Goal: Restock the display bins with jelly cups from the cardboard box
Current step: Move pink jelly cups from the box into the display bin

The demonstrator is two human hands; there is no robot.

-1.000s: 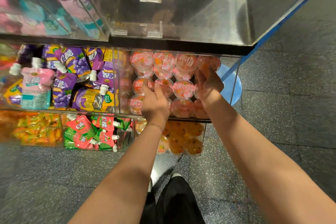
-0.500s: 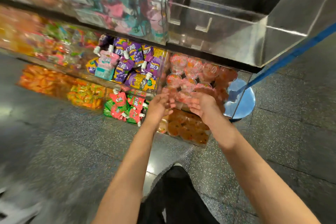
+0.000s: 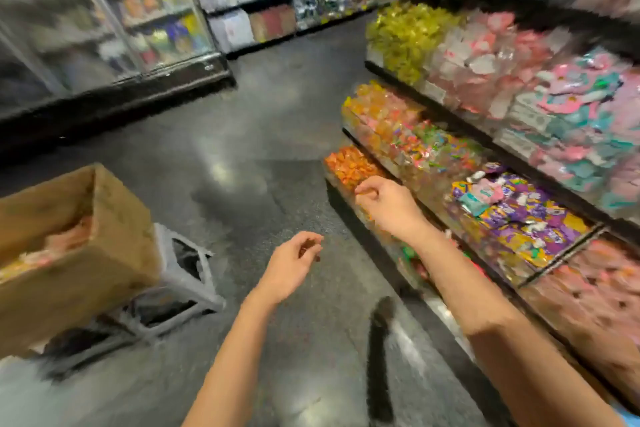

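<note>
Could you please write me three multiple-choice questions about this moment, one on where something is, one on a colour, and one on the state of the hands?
1. Where is the cardboard box?
A. At the left, resting on a grey stool
B. On the top shelf at the right
C. In the person's arms

2. What colour is most of the packaging in the bin of pouches just past the right forearm?
A. Black
B. Purple
C. White

3. What are the left hand and right hand doing?
A. Together lifting the box
B. Each gripping a bottle
C. Held over the floor and the bins, fingers loosely curled, holding nothing

Answers: 1 A, the box sits at the left edge on the grey stool. 2 B, purple pouches fill that bin. 3 C, no item shows in either hand, though the frame is blurred.
</note>
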